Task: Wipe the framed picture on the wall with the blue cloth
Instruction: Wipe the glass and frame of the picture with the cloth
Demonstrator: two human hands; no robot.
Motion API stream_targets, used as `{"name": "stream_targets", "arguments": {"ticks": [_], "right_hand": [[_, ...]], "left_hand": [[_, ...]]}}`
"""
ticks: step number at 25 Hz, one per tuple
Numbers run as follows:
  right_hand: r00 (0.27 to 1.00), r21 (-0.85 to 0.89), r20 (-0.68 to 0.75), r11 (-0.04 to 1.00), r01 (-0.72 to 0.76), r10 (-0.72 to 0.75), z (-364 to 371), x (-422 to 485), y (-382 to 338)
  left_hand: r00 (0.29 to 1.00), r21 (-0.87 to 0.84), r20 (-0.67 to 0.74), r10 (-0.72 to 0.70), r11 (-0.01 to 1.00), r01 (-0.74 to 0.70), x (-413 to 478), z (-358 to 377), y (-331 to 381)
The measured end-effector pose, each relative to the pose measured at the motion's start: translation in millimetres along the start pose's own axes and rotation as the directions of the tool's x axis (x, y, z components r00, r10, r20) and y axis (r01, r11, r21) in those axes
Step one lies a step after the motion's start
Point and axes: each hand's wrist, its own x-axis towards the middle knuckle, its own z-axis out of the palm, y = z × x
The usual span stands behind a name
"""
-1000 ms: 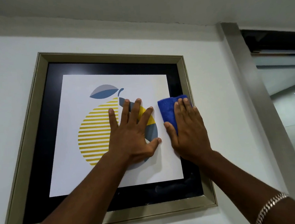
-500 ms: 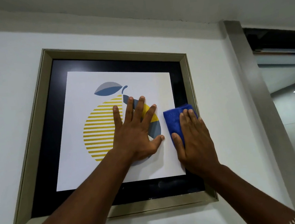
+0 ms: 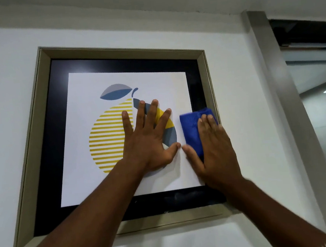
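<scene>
The framed picture (image 3: 39,118) hangs on a white wall, with a pale gold frame, a black mat and a print of a yellow striped fruit. My left hand (image 3: 148,142) lies flat on the glass over the fruit, fingers spread, holding nothing. My right hand (image 3: 213,150) presses the folded blue cloth (image 3: 191,128) against the glass at the right side of the print, near the frame's right edge. The fingers cover the lower part of the cloth.
A grey metal door post (image 3: 287,112) runs down just right of the picture, with glass (image 3: 323,121) beyond it. The ceiling (image 3: 147,0) is close above the frame. Smudges show on the black mat along the bottom (image 3: 180,197).
My right hand and the cloth have slid down and a little to the right along the picture's right side. My left hand stays flat on the fruit.
</scene>
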Motion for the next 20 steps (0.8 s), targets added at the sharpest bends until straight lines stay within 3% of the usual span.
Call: {"name": "stream_targets", "arguments": {"ticks": [4, 12, 16, 20], "right_hand": [[0.999, -0.03, 0.048, 1.0, 0.008, -0.006, 3.8, -76.0, -0.7], [0.997, -0.037, 0.061, 0.998, -0.049, 0.052, 1.4, -16.8, -3.2], [0.994, -0.017, 0.055, 0.995, -0.098, 0.099, 6.4, -56.3, -10.2], [0.976, -0.017, 0.15, 0.988, -0.155, 0.156, 2.8, -109.6, -18.5]], "left_hand": [[1.0, -0.01, -0.001, -0.003, 1.0, 0.003, -0.9, -1.5, 0.7], [1.0, -0.015, 0.019, 0.0, 1.0, 0.0, -0.4, -1.9, 0.4], [0.999, -0.022, -0.026, 0.02, 1.0, -0.02, -1.0, 0.4, -2.0], [1.0, -0.041, -0.008, 0.01, 0.999, -0.01, -2.8, -1.8, -1.1]]}}
